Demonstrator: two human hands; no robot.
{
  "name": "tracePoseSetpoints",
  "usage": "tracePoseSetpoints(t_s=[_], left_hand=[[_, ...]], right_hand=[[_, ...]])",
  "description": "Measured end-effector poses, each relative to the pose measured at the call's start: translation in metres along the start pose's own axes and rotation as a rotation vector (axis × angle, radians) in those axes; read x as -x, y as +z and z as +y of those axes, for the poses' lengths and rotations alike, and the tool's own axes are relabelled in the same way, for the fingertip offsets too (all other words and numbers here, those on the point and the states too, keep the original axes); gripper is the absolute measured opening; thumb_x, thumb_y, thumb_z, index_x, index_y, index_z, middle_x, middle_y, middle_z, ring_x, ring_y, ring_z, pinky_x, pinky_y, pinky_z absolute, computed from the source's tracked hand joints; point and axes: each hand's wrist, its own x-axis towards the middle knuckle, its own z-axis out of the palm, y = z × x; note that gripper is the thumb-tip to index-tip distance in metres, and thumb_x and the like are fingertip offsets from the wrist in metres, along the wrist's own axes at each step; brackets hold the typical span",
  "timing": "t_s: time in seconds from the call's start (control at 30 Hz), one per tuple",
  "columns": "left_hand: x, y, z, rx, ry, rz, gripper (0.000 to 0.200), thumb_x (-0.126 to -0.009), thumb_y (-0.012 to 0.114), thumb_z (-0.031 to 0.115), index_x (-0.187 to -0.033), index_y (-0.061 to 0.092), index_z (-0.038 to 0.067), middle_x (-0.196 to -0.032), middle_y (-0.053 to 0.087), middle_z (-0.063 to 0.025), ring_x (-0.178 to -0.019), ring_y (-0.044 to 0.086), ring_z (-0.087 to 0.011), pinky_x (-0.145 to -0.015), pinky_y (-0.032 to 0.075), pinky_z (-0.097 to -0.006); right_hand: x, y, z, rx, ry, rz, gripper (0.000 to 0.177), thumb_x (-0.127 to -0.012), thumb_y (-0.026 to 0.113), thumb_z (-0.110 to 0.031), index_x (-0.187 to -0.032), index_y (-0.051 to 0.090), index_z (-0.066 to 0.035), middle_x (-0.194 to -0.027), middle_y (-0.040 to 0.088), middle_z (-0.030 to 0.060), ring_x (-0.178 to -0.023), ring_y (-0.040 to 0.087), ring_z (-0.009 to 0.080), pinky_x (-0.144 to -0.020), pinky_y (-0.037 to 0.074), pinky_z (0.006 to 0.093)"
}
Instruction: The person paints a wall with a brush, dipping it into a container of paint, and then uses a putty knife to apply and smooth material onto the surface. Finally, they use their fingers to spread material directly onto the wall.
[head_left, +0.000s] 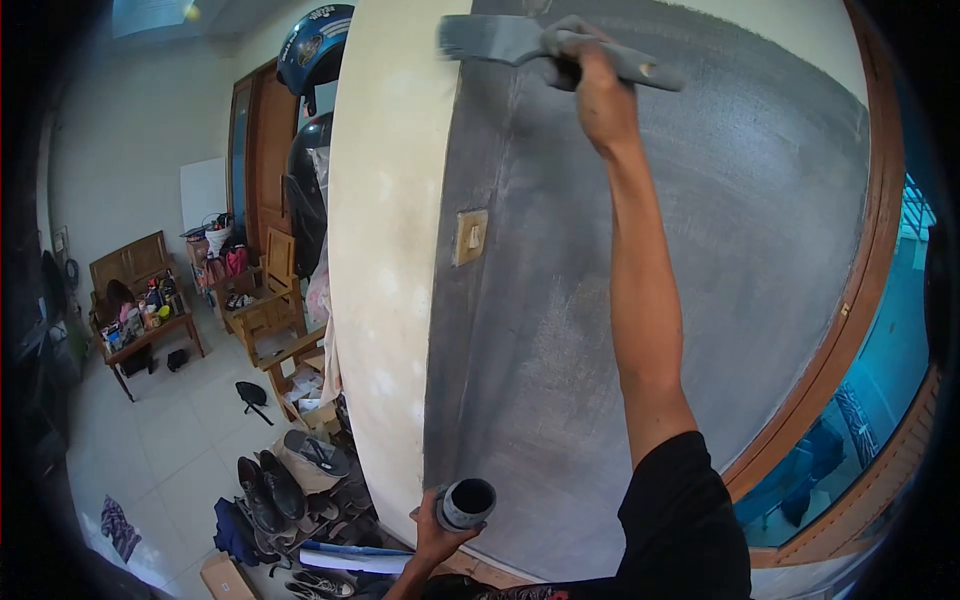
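High on the wall, my right hand (603, 95) is wrapped round the handle of a wide paintbrush (492, 39). The brush's bristles point left, over the border between the dark grey paint (560, 240) and the cream wall (390, 240). Low in the view, my left hand (440, 535) grips a small round cup (467, 504) with a dark inside, held close to the wall. A light switch (470, 237) with a yellowish plate sits on the grey strip between the two hands.
A wooden window frame (800, 440) borders the grey wall on the right. Shoes (270, 492) and a cardboard box (228, 578) lie on the floor at lower left. Further back are wooden chairs (265, 310), a cluttered table (150, 335) and a hanging blue helmet (312, 50).
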Motion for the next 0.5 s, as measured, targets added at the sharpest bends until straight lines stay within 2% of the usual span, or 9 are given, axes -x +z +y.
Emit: tracePoseSetpoints(t_s=[0.03, 0.07, 0.13, 0.17, 0.23, 0.33, 0.37, 0.43, 0.5], left_hand=[[0.001, 0.0, 0.0, 0.001, 0.001, -0.003, 0.092, -0.059, 0.1, 0.029, -0.131, 0.048, 0.005, -0.12, 0.062, -0.014, -0.115, 0.061, -0.0298, -0.103, 0.041, -0.0458], [0.003, -0.001, 0.006, -0.001, -0.007, -0.001, 0.092, -0.059, 0.1, 0.029, -0.131, 0.048, 0.005, -0.12, 0.062, -0.014, -0.115, 0.061, -0.0298, -0.103, 0.041, -0.0458], [0.004, -0.007, 0.024, -0.055, -0.011, 0.008, 0.092, -0.059, 0.1, 0.028, -0.131, 0.048, 0.005, -0.12, 0.062, -0.0137, -0.115, 0.061, -0.0292, -0.103, 0.041, -0.0449], [0.006, -0.007, 0.023, -0.058, -0.015, 0.012, 0.092, -0.059, 0.1, 0.028, -0.131, 0.048, 0.005, -0.12, 0.062, -0.0137, -0.115, 0.061, -0.0292, -0.103, 0.041, -0.0449], [0.006, -0.007, 0.018, -0.14, -0.004, 0.028, 0.09, -0.059, 0.099, 0.026, -0.13, 0.048, 0.005, -0.119, 0.062, -0.0129, -0.114, 0.062, -0.0279, -0.102, 0.042, -0.0435], [0.005, -0.003, 0.01, 0.001, -0.03, 0.043, 0.09, -0.059, 0.099, 0.025, -0.13, 0.048, 0.005, -0.12, 0.062, -0.0126, -0.114, 0.062, -0.0269, -0.102, 0.043, -0.0427], [0.003, -0.002, 0.013, -0.004, -0.031, 0.043, 0.09, -0.059, 0.099, 0.025, -0.13, 0.048, 0.005, -0.12, 0.062, -0.0126, -0.114, 0.062, -0.0269, -0.102, 0.043, -0.0427], [0.003, -0.002, 0.019, -0.023, -0.037, 0.016, 0.09, -0.06, 0.099, 0.024, -0.131, 0.048, 0.005, -0.12, 0.062, -0.0131, -0.114, 0.062, -0.0272, -0.102, 0.044, -0.0427], [0.004, 0.0, 0.019, 0.006, -0.045, 0.018, 0.09, -0.06, 0.099, 0.024, -0.132, 0.047, 0.004, -0.12, 0.062, -0.0134, -0.113, 0.062, -0.0274, -0.102, 0.044, -0.0426]], right_hand=[[0.004, -0.006, 0.001, -0.001, 0.0, 0.104, 0.035, -0.096, 0.055, -0.027, -0.106, 0.074, 0.001, -0.088, 0.069, 0.006, -0.082, 0.062, 0.0139, -0.078, 0.05, 0.0292], [0.006, -0.014, 0.004, -0.006, 0.007, 0.102, 0.035, -0.096, 0.055, -0.027, -0.106, 0.074, 0.001, -0.088, 0.069, 0.006, -0.082, 0.062, 0.0139, -0.078, 0.05, 0.0292], [0.007, -0.028, 0.014, 0.267, 0.205, 0.074, 0.035, -0.096, 0.056, -0.027, -0.108, 0.074, 0.0, -0.093, 0.07, 0.0069, -0.084, 0.063, 0.0157, -0.081, 0.051, 0.0298], [0.006, -0.025, 0.033, 0.261, 0.208, 0.073, 0.035, -0.096, 0.056, -0.027, -0.108, 0.074, 0.0, -0.093, 0.07, 0.0069, -0.084, 0.063, 0.0157, -0.081, 0.051, 0.0298], [0.007, -0.009, 0.081, 0.451, 0.046, 0.23, 0.033, -0.096, 0.055, -0.027, -0.105, 0.074, -0.001, -0.087, 0.068, 0.0057, -0.08, 0.06, 0.0153, -0.077, 0.05, 0.0316], [0.01, 0.019, 0.092, 0.387, 0.014, 0.149, 0.03, -0.096, 0.054, -0.026, -0.099, 0.072, -0.003, -0.08, 0.063, 0.0037, -0.075, 0.056, 0.0143, -0.071, 0.046, 0.0326], [0.011, 0.018, 0.078, 0.384, 0.017, 0.153, 0.03, -0.096, 0.054, -0.026, -0.099, 0.072, -0.003, -0.08, 0.063, 0.0037, -0.075, 0.056, 0.0143, -0.071, 0.046, 0.0326], [0.019, 0.013, 0.028, 0.043, 0.023, -0.124, 0.028, -0.095, 0.054, -0.026, -0.093, 0.069, -0.003, -0.076, 0.06, 0.002, -0.072, 0.052, 0.0133, -0.067, 0.043, 0.0325], [0.026, 0.001, 0.011, 0.022, -0.004, -0.092, 0.027, -0.095, 0.054, -0.025, -0.094, 0.069, -0.003, -0.077, 0.06, 0.0019, -0.073, 0.052, 0.0132, -0.068, 0.044, 0.0323]])
